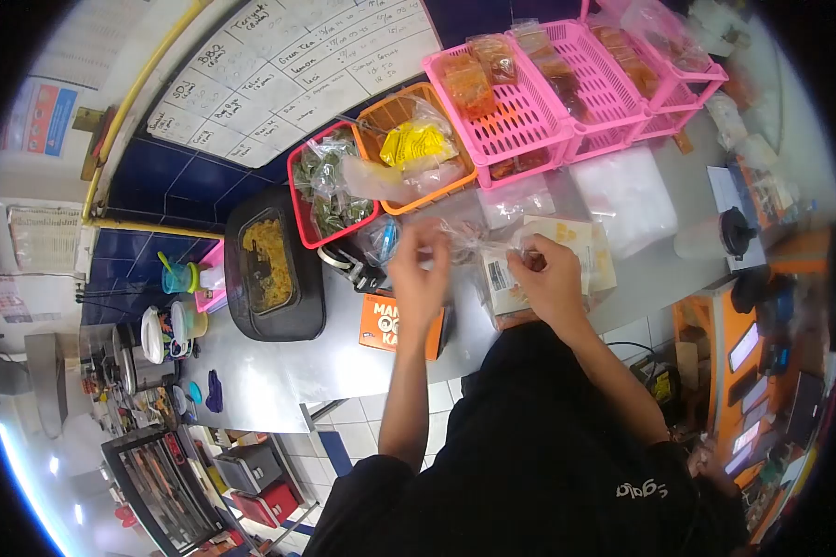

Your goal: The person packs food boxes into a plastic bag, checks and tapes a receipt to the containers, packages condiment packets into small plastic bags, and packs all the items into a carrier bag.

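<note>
My right hand (550, 276) is closed in a pinch on a clear plastic bag (494, 249), above a white printed box (509, 290) standing at the counter's near edge. To the left, my left hand (420, 271) is raised with curled fingers, slightly smeared by motion. Clear plastic lies close behind its fingertips, but whether they grip it cannot be told. Below this hand stands an orange box (381, 320) with white lettering, partly covered by my forearm. A black object with a metal handle (351, 269) sits just left of my left hand.
Along the wall stand a red basket (299, 206) of green leafy packets, an orange basket (372, 139) with a yellow packet, and pink racks (567, 139) holding sauce bags. A black tub (311, 306) of yellowish food is at left. White plastic sheets (627, 200) lie at right.
</note>
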Available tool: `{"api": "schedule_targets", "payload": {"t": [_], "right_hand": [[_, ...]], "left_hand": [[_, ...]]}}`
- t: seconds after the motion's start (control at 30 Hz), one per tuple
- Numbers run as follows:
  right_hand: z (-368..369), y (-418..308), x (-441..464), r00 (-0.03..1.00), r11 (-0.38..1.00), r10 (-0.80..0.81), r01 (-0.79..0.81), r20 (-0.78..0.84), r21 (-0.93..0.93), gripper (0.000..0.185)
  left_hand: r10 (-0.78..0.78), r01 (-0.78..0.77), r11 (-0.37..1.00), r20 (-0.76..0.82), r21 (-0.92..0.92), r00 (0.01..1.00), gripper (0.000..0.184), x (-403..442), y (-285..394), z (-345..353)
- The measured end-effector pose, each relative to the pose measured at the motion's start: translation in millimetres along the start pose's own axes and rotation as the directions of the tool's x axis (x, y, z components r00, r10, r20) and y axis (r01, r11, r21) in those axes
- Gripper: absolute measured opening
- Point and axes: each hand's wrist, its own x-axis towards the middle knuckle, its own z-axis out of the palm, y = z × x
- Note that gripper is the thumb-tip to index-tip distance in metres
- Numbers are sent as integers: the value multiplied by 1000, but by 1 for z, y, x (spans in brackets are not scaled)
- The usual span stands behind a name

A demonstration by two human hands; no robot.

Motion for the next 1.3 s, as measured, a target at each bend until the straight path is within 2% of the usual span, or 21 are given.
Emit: {"api": "schedule_targets", "payload": {"t": [0.03,0.07,0.1,0.13,0.17,0.2,0.23,0.3,0.33,0.4,0.43,0.5,0.53,0.6,0.73,0.83,0.9,1.0,1.13,1.2,1.3], "right_hand": [[-1,-2,0,1000,1000,-2,2,-1,2,21],[-1,-4,-1,1000,1000,-4,4,-12,5,21],[0,-7,-1,1000,1000,-6,7,-21,10,20],[1,-6,-1,1000,1000,-12,12,-16,17,20],[1,-4,-1,999,1000,-27,26,-21,-11,20],[1,-3,-1,999,998,-41,40,-28,-40,20],[1,-3,0,999,998,-42,41,-28,-38,20],[1,-5,-1,1000,999,-19,18,-22,-35,21],[1,-6,-1,1000,999,-18,17,-21,-32,21],[0,-6,-2,1000,1000,-8,8,-14,-19,22],[0,-4,-1,1000,1000,-6,6,-19,-16,22],[1,-1,-1,999,999,-27,26,-19,-36,22],[1,-1,-2,999,999,-23,22,-22,-33,22],[1,-3,-2,999,1000,-26,26,-27,-1,22],[2,-1,0,998,999,-41,41,-38,14,23],[1,-2,-1,1000,1000,-15,15,-23,-7,25],[2,3,-1,1000,1000,-15,16,-22,14,24],[3,3,-1,998,999,-43,43,-49,11,24],[2,0,-2,1000,999,-19,20,-21,31,23],[-1,2,-2,999,999,-25,24,22,44,22],[-6,-3,-2,997,1000,-10,9,79,18,22]], "left_hand": [[220,-178,940,-117,292,969,33,11,-4,-10],[449,-286,768,-163,574,879,37,20,-11,-17],[451,-283,764,-166,580,877,37,27,-26,-22],[169,-121,932,-114,342,979,43,34,-39,-26],[-109,107,989,17,101,994,48,36,-52,-30],[-261,261,965,33,8,965,48,37,-49,-28],[-260,260,966,33,10,965,48,41,-50,-26],[-270,261,933,3,248,963,40,45,-54,-24],[-272,263,932,2,251,962,40,45,-56,-23],[-187,189,979,-35,75,982,26,45,-53,-17],[-185,186,979,-30,78,982,26,44,-47,-13],[-250,225,905,-25,-361,968,12,36,-35,-7],[-252,228,906,-22,-357,968,12,32,-35,-4],[-109,105,897,16,-428,994,6,24,-36,0],[-61,60,918,9,-393,998,5,9,-34,6],[-52,58,842,25,-536,998,14,4,-32,9],[-119,119,772,41,-625,992,20,0,-26,11],[-43,101,833,118,-544,992,25,-3,-31,9],[-83,158,881,183,-447,980,33,-8,-24,8],[-84,162,918,220,-363,972,50,-8,-25,11],[-49,152,884,236,-442,971,62,-12,-18,23]]}}
